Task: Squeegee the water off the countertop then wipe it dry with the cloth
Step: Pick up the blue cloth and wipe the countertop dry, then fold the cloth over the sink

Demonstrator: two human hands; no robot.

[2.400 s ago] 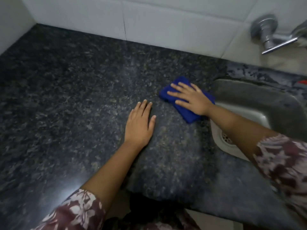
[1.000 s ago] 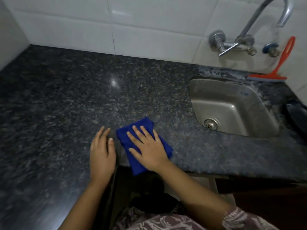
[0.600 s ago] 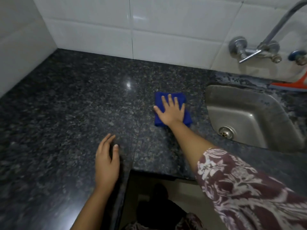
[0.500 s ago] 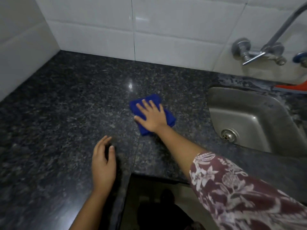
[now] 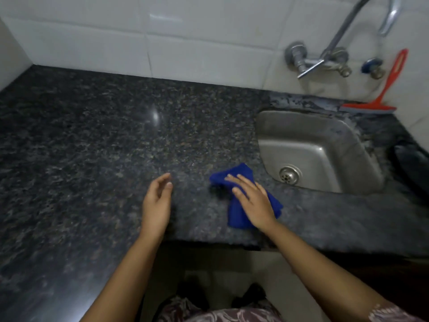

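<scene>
A folded blue cloth (image 5: 234, 214) lies on the dark speckled granite countertop (image 5: 92, 147), near its front edge and just left of the sink. My right hand (image 5: 251, 201) presses flat on the cloth with straight fingers. My left hand (image 5: 156, 203) is to the left of the cloth, apart from it, fingers relaxed and slightly raised over the stone, holding nothing. A red squeegee (image 5: 385, 94) leans against the tiled wall behind the sink, out of both hands' reach.
A steel sink (image 5: 325, 145) is set into the counter at the right, with a wall tap (image 5: 325, 61) above it. White tiled walls close the back and left. The counter's front edge steps inward below my hands. A dark object (image 5: 415, 163) sits at far right.
My right hand has drawn the cloth from the middle of the counter back toward the front edge and rightward. My left hand has lifted slightly off the stone.
</scene>
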